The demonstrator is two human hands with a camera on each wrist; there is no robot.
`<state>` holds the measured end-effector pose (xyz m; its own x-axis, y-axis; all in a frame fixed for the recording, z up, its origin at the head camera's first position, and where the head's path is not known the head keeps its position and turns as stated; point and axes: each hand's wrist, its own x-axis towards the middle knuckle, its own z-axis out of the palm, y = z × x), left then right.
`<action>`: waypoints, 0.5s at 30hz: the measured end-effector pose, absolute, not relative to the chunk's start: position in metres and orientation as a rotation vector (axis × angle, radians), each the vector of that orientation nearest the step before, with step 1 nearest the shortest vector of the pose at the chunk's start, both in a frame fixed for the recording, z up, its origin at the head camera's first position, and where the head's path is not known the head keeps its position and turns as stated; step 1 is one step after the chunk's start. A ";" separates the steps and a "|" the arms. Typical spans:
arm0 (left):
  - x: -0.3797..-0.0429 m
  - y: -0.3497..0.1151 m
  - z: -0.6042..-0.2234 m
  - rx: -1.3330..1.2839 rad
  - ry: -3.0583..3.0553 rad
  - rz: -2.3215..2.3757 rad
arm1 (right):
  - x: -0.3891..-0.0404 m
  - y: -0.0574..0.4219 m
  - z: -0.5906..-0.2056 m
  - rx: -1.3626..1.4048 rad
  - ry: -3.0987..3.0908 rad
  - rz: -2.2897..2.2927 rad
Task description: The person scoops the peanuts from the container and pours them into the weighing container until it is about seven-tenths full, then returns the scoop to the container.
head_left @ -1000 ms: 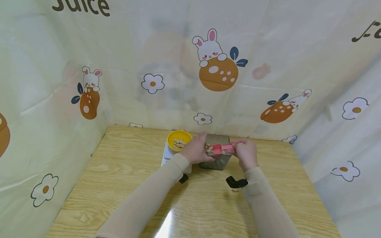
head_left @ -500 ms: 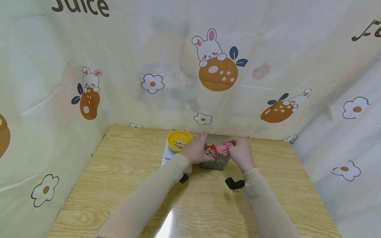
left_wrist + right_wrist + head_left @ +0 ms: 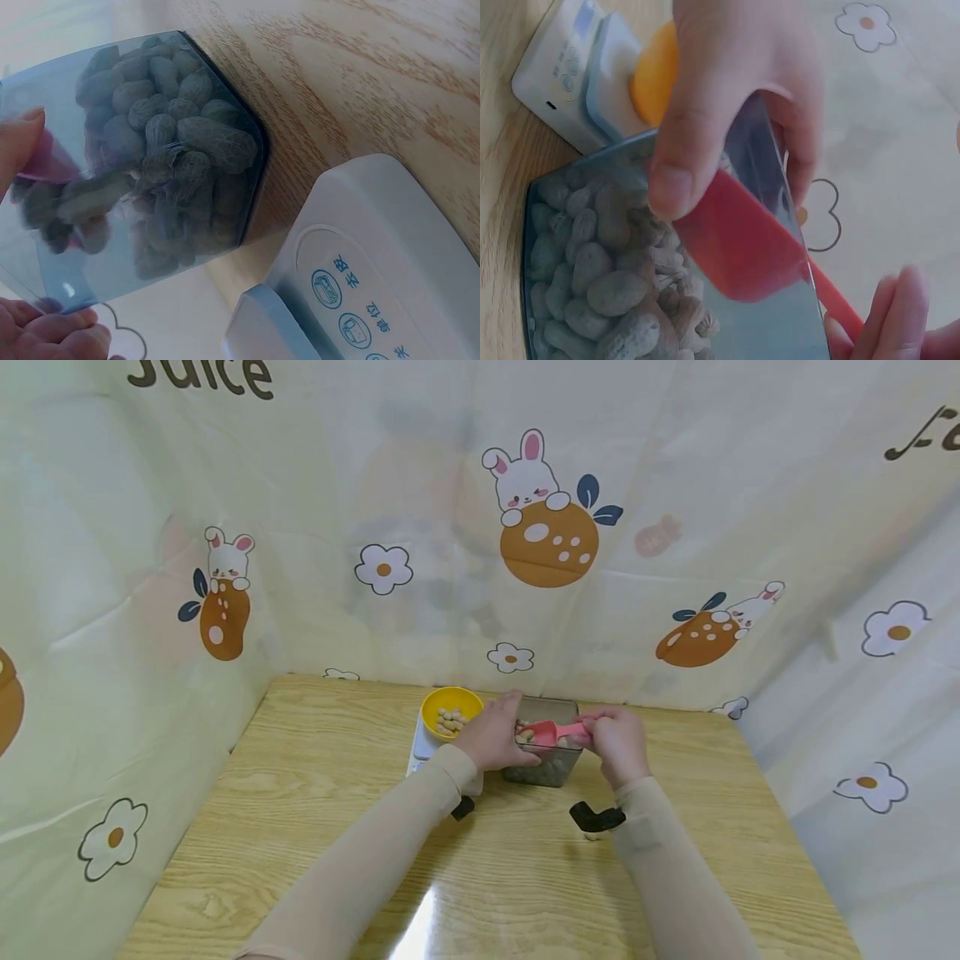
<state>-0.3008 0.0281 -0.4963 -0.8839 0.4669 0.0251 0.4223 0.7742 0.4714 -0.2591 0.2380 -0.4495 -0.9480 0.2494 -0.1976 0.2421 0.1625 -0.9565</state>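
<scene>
A clear grey plastic box [image 3: 551, 771] holds many peanuts in their shells [image 3: 611, 292]. My left hand [image 3: 490, 737] grips its left side, with the thumb over the near wall and the fingers toward the back. A pinkish-red scoop [image 3: 739, 244] lies inside the box near the rim. Its handle runs out over the right edge, where my right hand [image 3: 618, 745] pinches it. Several peanuts show at the scoop in the left wrist view. Left of the box, a yellow bowl [image 3: 429, 717] with some peanuts [image 3: 450, 723] stands on a white kitchen scale [image 3: 375, 199].
One loose peanut [image 3: 592, 837] lies on the wooden table [image 3: 337, 810], beside the right wrist's black camera mount [image 3: 596, 817]. A patterned curtain [image 3: 442, 635] hangs directly behind the table and along both sides.
My right hand first moved left, tipping the scoop down into the peanuts, then drew back right with the scoop raised and more level. My left hand has stayed on the box.
</scene>
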 end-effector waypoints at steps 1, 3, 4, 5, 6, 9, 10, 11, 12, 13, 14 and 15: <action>-0.301 0.028 -0.496 0.718 2.873 0.725 | -0.259 0.240 -0.450 -0.521 -2.369 1.986; -0.300 0.029 -0.496 0.710 2.876 0.718 | -0.259 0.243 -0.450 -0.551 -2.333 2.022; -0.300 0.029 -0.496 0.706 2.879 0.711 | -0.259 0.245 -0.451 -0.565 -2.313 2.046; -0.300 0.029 -0.495 0.703 2.881 0.711 | -0.259 0.247 -0.452 -0.576 -2.297 2.070; -0.300 0.029 -0.495 0.703 2.881 0.710 | -0.259 0.248 -0.452 -0.585 -2.282 2.092; -0.300 0.029 -0.495 0.703 2.882 0.707 | -0.260 0.251 -0.453 -0.612 -2.227 2.158; -0.300 0.029 -0.495 0.704 2.880 0.711 | -0.260 0.252 -0.453 -0.618 -2.198 2.192; -0.300 0.029 -0.495 0.705 2.878 0.715 | -0.260 0.252 -0.454 -0.628 -2.173 2.220; -0.300 0.029 -0.495 0.704 2.876 0.721 | -0.261 0.253 -0.454 -0.638 -2.152 2.244; -0.300 0.029 -0.495 0.703 2.875 0.726 | -0.260 0.253 -0.453 -0.647 -2.128 2.267; -0.300 0.029 -0.495 0.704 2.873 0.727 | -0.260 0.253 -0.453 -0.651 -2.111 2.288; -0.300 0.030 -0.495 0.704 2.870 0.730 | -0.260 0.253 -0.453 -0.654 -2.097 2.303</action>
<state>-0.2998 0.0296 -0.4952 -0.8886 0.4583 0.0190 0.4116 0.7785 0.4737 -0.2604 0.2528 -0.4533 -0.9146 0.2410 -0.3246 0.3006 -0.1314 -0.9447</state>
